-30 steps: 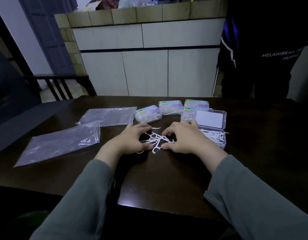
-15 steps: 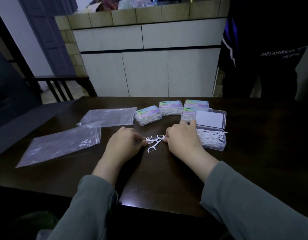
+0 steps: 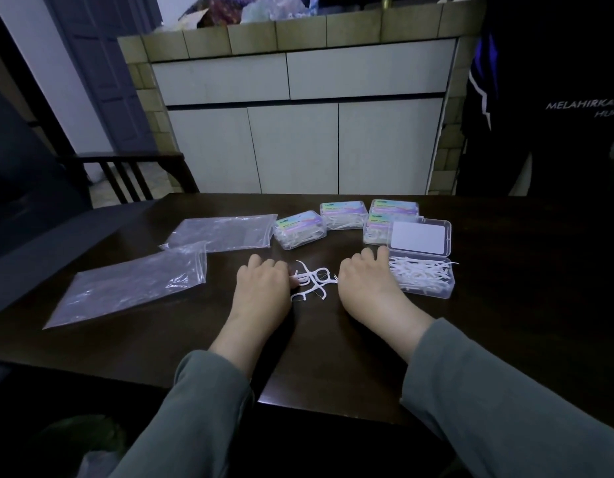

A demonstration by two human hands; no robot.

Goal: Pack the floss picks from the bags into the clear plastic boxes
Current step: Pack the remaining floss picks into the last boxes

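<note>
A small bunch of white floss picks [image 3: 312, 279] lies on the dark table between my hands. My left hand [image 3: 262, 291] pinches the bunch's left end with curled fingers. My right hand [image 3: 365, 286] touches the bunch's right end, fingers bent, its grip hidden behind the knuckles. Just right of that hand stands an open clear plastic box [image 3: 424, 282] partly filled with picks, its lid [image 3: 419, 239] tipped back. Two flat clear bags [image 3: 136, 282] [image 3: 222, 232] lie to the left.
Several closed, filled boxes with coloured labels [image 3: 300, 230] [image 3: 343, 214] [image 3: 395, 210] stand behind the loose picks. A person in dark clothing [image 3: 553, 98] stands at the far right of the dark table [image 3: 195, 339]. A chair back [image 3: 126, 167] is at the far left.
My hands have pushed the scattered picks into a tighter bunch and moved it away from me, toward the boxes. My right hand now sits closer to the open box.
</note>
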